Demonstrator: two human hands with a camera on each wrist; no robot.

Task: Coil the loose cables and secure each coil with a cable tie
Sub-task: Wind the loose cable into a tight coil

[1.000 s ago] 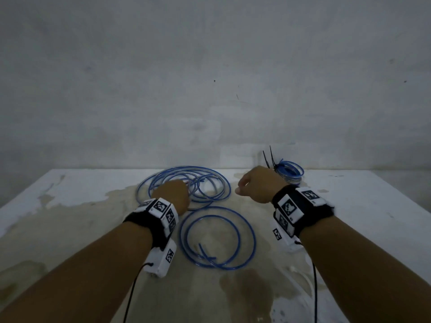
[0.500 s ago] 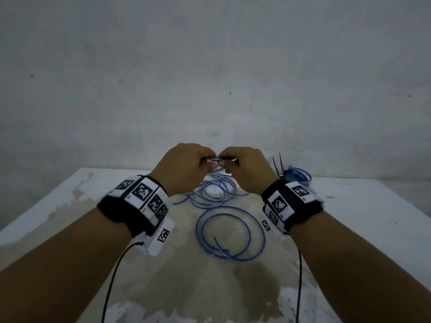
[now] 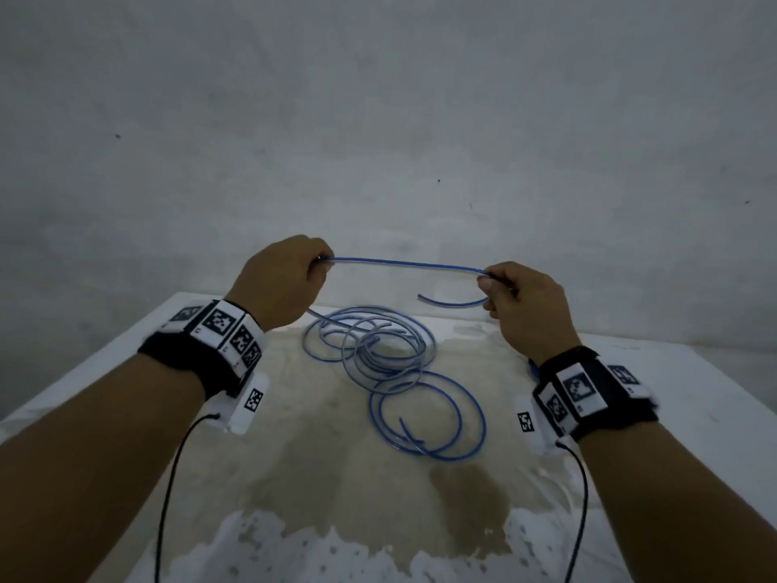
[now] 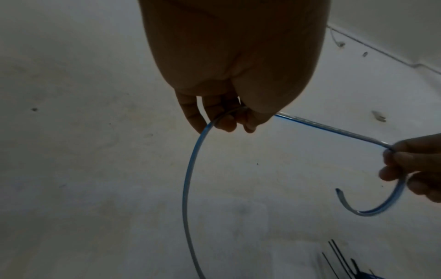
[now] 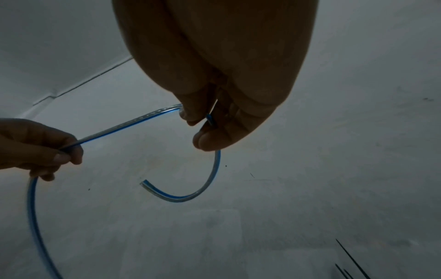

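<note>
A blue and clear cable [image 3: 403, 263] is stretched in the air between my two hands. My left hand [image 3: 290, 279] grips it, and from there the cable [image 4: 188, 179] drops to a loose heap of loops [image 3: 370, 347] on the table. My right hand [image 3: 517, 296] pinches the cable near its free end [image 3: 452, 302], which curls back under the hand as a short hook [image 5: 190, 194]. A second loose blue coil [image 3: 429, 414] lies flat nearer to me. Black cable ties [image 4: 339, 258] show at the bottom right of the left wrist view.
The white table [image 3: 693, 372] has a worn, stained middle patch [image 3: 336, 477] and stands against a plain grey wall [image 3: 378, 119]. Black sensor leads [image 3: 166, 498] hang from both wrist bands.
Both hands have lifted off the table, met over the loops, then pulled apart, drawing a straight length of cable between them. The heap of loops has loosened and shifted.
</note>
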